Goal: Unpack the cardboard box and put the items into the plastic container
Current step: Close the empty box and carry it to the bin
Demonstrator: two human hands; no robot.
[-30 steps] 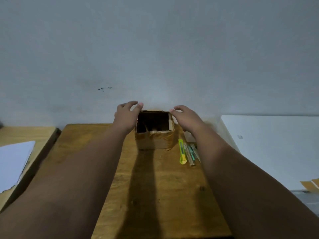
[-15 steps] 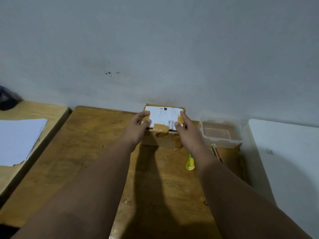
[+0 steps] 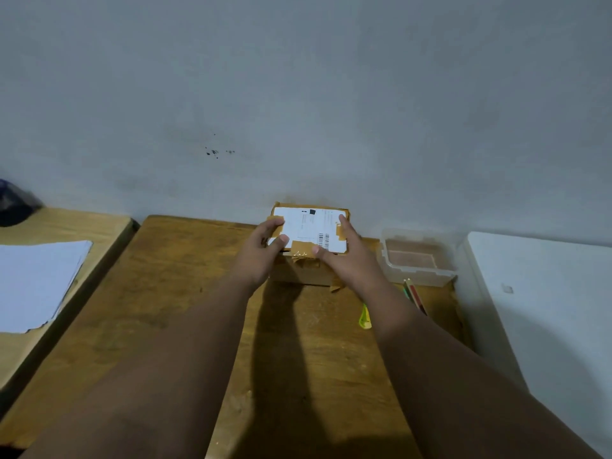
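Observation:
A small cardboard box [image 3: 308,274] stands at the back of the wooden table [image 3: 185,293], against the wall. Its top flaps are down, showing a white shipping label [image 3: 309,226] and brown tape. My left hand [image 3: 261,255] rests on the left part of the lid, fingers and thumb lying flat on the label. My right hand [image 3: 346,258] presses the right part, with its thumb on the front tape. A clear plastic container [image 3: 390,263] sits just right of the box and looks empty.
Coloured pencils [image 3: 414,294] lie in front of the container, and a yellow cutter [image 3: 364,318] shows beside my right forearm. A white surface [image 3: 546,309] adjoins the table on the right. A second table on the left holds white paper [image 3: 36,279] and a dark object [image 3: 13,207].
One second ago the box stood open with my hands at its sides. The flaps are now folded down and both hands lie on top. The view has shifted left and down.

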